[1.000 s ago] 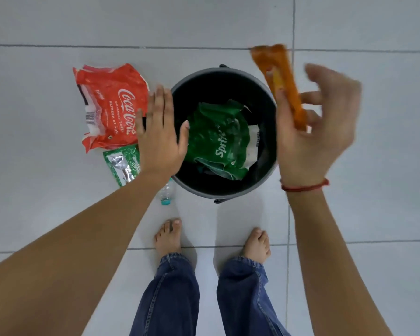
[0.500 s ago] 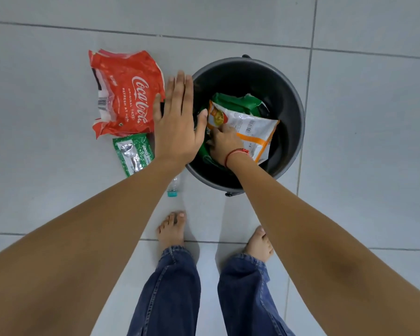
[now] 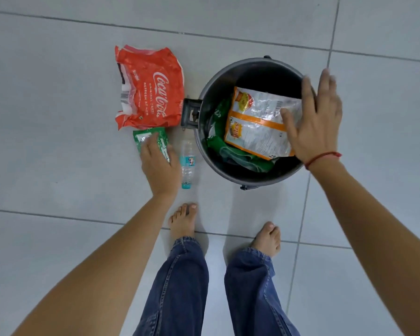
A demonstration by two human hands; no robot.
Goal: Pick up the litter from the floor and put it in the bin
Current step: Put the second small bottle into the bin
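Note:
A black round bin (image 3: 204, 103) stands on the tiled floor. Inside it lie a green Sprite wrapper (image 3: 238, 154) and, on top, an orange-and-white snack packet (image 3: 255, 122). My right hand (image 3: 313, 120) hovers over the bin's right rim, fingers spread, holding nothing. Left of the bin a red Coca-Cola wrapper (image 3: 148, 88) lies flat. Below it is a small green sachet (image 3: 143, 137), and my left hand (image 3: 159, 163) rests on it with fingers down; a firm grip is not visible. A small clear plastic bottle (image 3: 187, 163) lies between that hand and the bin.
Grey floor tiles (image 3: 58, 154) with dark grout lines spread all around. My bare feet (image 3: 183, 221) in blue jeans stand just below the bin and bottle. The bin's handle bracket (image 3: 189, 112) juts toward the red wrapper.
My right hand let go of the orange-and-white packet in the bin and lifted to the right rim. My left hand dropped from the bin's left edge onto the green sachet.

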